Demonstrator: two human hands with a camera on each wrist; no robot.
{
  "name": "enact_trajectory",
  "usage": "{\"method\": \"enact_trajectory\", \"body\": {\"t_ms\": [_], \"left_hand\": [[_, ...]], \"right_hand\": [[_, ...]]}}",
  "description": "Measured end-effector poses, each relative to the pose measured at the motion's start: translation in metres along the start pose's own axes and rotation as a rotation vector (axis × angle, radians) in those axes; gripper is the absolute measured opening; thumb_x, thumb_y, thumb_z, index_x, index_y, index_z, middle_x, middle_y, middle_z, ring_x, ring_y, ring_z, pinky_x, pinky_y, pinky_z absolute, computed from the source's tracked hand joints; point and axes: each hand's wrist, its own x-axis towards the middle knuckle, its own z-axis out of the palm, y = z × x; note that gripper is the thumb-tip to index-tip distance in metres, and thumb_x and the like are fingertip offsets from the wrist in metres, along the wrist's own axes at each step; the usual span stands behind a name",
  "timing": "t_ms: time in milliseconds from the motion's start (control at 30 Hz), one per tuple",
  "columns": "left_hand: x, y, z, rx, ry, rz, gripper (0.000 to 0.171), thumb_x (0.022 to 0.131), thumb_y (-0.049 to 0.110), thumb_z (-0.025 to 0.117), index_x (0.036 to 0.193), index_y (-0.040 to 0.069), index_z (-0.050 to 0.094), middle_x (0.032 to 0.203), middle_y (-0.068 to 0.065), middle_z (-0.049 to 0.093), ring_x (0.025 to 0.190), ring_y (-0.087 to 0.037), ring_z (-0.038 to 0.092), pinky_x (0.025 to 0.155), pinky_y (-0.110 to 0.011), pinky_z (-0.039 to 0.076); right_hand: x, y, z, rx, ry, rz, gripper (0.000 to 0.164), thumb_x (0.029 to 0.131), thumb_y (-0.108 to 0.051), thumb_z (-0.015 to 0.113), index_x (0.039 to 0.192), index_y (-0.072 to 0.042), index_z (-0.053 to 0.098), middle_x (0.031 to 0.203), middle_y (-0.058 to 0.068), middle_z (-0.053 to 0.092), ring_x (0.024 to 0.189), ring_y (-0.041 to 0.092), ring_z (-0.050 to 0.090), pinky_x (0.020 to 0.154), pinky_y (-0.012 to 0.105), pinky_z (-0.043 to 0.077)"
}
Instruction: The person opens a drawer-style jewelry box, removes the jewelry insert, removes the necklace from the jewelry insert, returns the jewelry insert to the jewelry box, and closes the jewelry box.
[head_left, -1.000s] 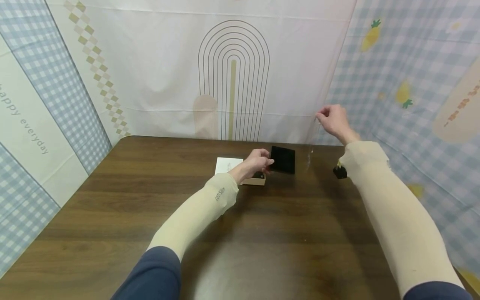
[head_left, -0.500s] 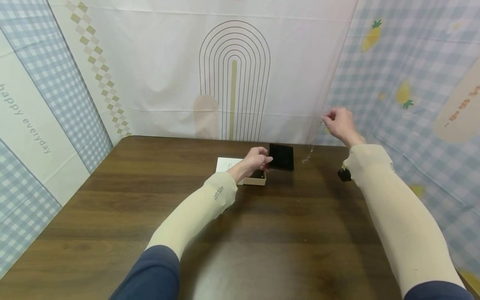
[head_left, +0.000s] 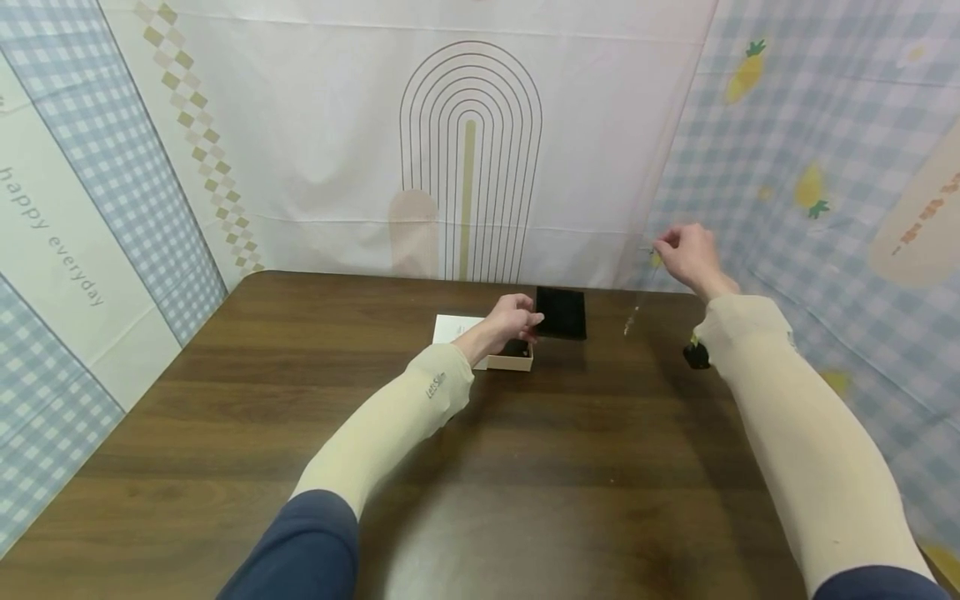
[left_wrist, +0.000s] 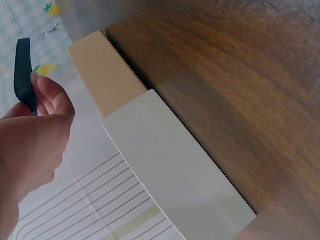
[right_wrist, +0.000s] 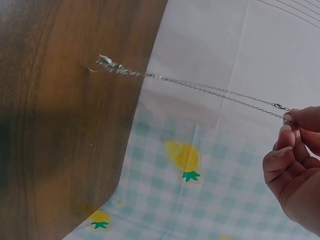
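Necklace [right_wrist: 192, 84]: thin silver-coloured chain, two strands hanging close together, thicker shiny bunch at the low end. Held up in the air over the far right part of the worktop [head_left: 525, 467]. Left to right in the head view: white cover [head_left: 452, 329], covering part of a tan box [head_left: 512, 363]; dark contents [head_left: 517, 348], can't tell what. Left hand [head_left: 510, 319] just above the box, grip narrow, thumb and fingers pinching the left edge of a black pad [head_left: 562, 313], flat and squarish, held off the worktop. Next the necklace, well apart from the pad, bunch end down. Right hand [head_left: 688, 252] last, grip narrow, fingertips pinching the chain's top end. Right wrist view shows separate links and a small clasp [right_wrist: 278, 106] beside the fingertips; too small to tell in the head view. Left wrist view shows the pad edge-on, thin, slightly bent, plus the box's side; head view shows the pad's flat face and the dark contents instead.
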Motion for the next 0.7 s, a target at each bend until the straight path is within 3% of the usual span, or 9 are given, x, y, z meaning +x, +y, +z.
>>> {"method": "enact_trajectory", "body": {"t_ms": [300,567,700], "left_hand": [[-0.001,-0.001,0.000,-0.019,0.003,-0.007,0.042,0.095,0.002,0.055,0.133,-0.008,0.042,0.101,-0.011,0.049,0.068,-0.020,0.058,0.085,-0.042,0.059],[0.000,-0.001,-0.001,-0.019,0.010,0.004,0.037,0.094,0.001,0.055,0.129,-0.009,0.044,0.097,-0.008,0.049,0.067,-0.017,0.057,0.076,-0.036,0.060],[0.000,-0.003,-0.002,-0.023,0.003,-0.006,0.039,0.094,0.002,0.056,0.130,-0.008,0.043,0.100,-0.010,0.050,0.068,-0.018,0.058,0.073,-0.034,0.060]], "right_hand": [[-0.006,0.009,0.004,0.001,-0.023,0.010,0.029,0.095,-0.015,0.051,0.099,0.008,0.067,0.101,0.030,0.066,0.089,0.037,0.059,0.071,0.039,0.044],[-0.007,0.013,0.006,-0.009,-0.021,0.006,0.028,0.095,-0.014,0.052,0.100,0.009,0.066,0.104,0.032,0.065,0.093,0.042,0.059,0.079,0.052,0.047],[-0.008,0.016,0.008,-0.020,-0.051,0.012,0.028,0.095,-0.015,0.053,0.101,0.010,0.065,0.105,0.033,0.064,0.091,0.042,0.059,0.078,0.051,0.048]]}}
